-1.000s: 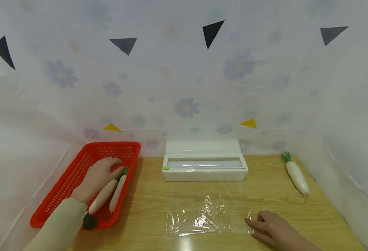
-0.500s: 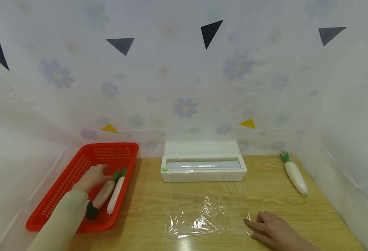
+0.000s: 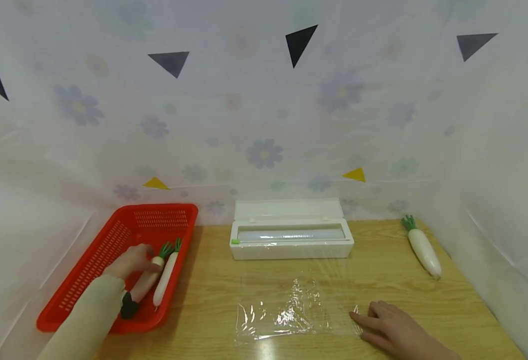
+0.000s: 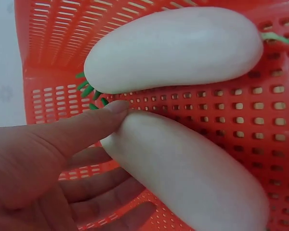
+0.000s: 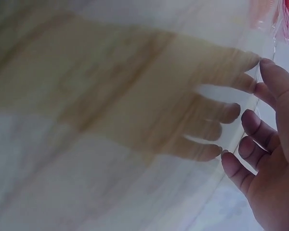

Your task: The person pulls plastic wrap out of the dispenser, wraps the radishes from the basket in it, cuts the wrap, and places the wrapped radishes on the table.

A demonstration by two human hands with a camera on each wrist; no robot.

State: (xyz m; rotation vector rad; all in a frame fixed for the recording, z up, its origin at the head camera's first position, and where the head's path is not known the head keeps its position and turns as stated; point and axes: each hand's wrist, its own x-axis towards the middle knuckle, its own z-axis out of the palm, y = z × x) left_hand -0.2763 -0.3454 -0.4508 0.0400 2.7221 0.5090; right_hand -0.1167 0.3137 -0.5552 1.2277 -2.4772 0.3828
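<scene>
In the head view my left hand point(image 3: 130, 262) reaches into the red basket point(image 3: 83, 260). It grips a white radish point(image 4: 183, 168) near the green leaf end, thumb on top and fingers curled at the far side. A second white radish point(image 4: 178, 50) lies beside it along the basket's right wall point(image 3: 184, 260). My right hand point(image 3: 392, 327) rests on the table, fingers spread and fairly straight. Its fingertips touch the right edge of a sheet of clear cling film point(image 3: 297, 310). The film runs forward from a white dispenser box point(image 3: 291, 251).
The dispenser's lid point(image 3: 288, 209) stands up, with the film roll point(image 3: 291, 234) inside and a green slider point(image 3: 235, 242) at its left. Another white radish point(image 3: 425, 253) lies on the wooden table point(image 3: 394, 275) at the right. A flowered sheet point(image 3: 264, 125) hangs behind.
The left hand has drawn back from the leaves and lowered, and its thumb and fingers now close on the left radish. The right hand stays at the film's edge.
</scene>
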